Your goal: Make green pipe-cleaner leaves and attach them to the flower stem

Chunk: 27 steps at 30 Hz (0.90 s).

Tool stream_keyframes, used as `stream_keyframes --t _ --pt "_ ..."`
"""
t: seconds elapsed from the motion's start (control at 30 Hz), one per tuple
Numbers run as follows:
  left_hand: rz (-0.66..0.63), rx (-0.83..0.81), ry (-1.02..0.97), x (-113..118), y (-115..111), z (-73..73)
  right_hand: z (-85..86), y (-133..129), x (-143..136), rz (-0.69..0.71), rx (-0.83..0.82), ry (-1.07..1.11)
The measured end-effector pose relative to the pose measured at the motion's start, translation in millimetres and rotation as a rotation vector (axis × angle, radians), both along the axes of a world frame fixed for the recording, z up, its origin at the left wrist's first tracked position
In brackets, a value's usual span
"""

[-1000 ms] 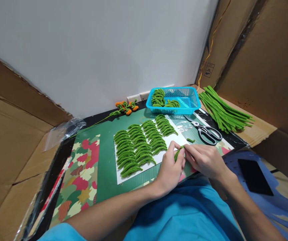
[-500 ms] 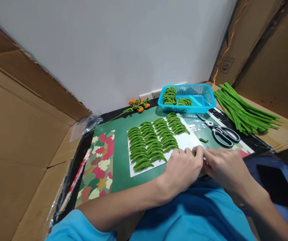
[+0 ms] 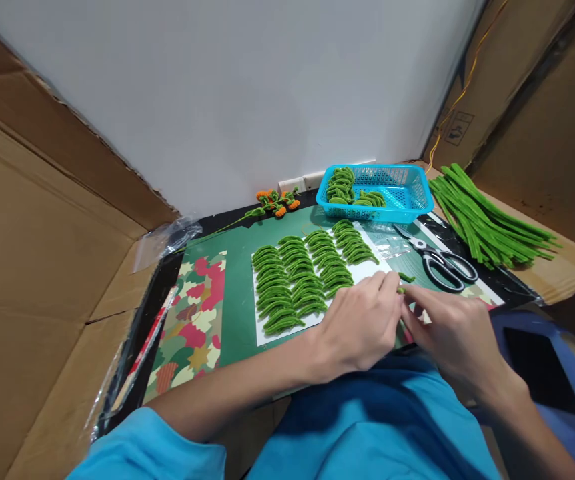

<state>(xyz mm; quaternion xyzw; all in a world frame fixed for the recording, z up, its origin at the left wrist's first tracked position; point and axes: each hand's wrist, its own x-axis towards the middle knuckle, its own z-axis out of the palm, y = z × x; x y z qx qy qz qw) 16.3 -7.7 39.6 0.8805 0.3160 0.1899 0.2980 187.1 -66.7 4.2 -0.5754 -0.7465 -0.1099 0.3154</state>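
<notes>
Grip closed: I see the left hand (image 3: 365, 321) and right hand (image 3: 455, 327) pinching a small green fuzzy piece (image 3: 400, 291) between their fingertips.

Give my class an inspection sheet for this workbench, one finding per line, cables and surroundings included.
Surface: green mat on a black table.
Job's things: curved green pieces in four columns on white paper; more in the blue basket; green stems bundled at right.
Clutter: open scissors, plastic bag, orange flowers.
Hands: left hand and right hand pinch a mostly hidden green piece.
Cables: yellow cord down the right cardboard.
Surroundings: pale wall behind, cardboard both sides.
</notes>
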Motion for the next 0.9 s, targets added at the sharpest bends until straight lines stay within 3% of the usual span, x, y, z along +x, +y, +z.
stream_keyframes --t 0.1,0.2,0.3,0.37,0.5,0.67,0.9 --pt "0.018 -0.532 -0.371 2.0 9.5 4.2 7.1 -1.7 -0.4 0.008 -0.133 0.439" --pt "0.057 -0.997 -0.732 5.3 15.9 7.8 15.4 1.5 -3.5 0.146 -0.289 1.144" --pt "0.178 -1.173 -0.99 5.8 21.9 18.5 19.5 7.8 -8.3 0.297 -0.304 1.764" --pt "0.252 -1.256 -1.089 4.0 27.2 27.2 18.6 11.4 -12.5 0.324 -0.258 1.998" --pt "0.315 -1.336 -1.154 -3.1 40.2 35.7 12.3 14.7 -20.6 0.345 -0.229 2.131" --pt "0.305 -1.329 -1.16 -10.2 52.5 31.6 7.0 15.0 -21.3 0.426 -0.21 1.989" --pt "0.348 -1.265 -1.137 -10.1 54.8 30.3 3.1 16.0 -17.5 0.432 -0.206 1.91"
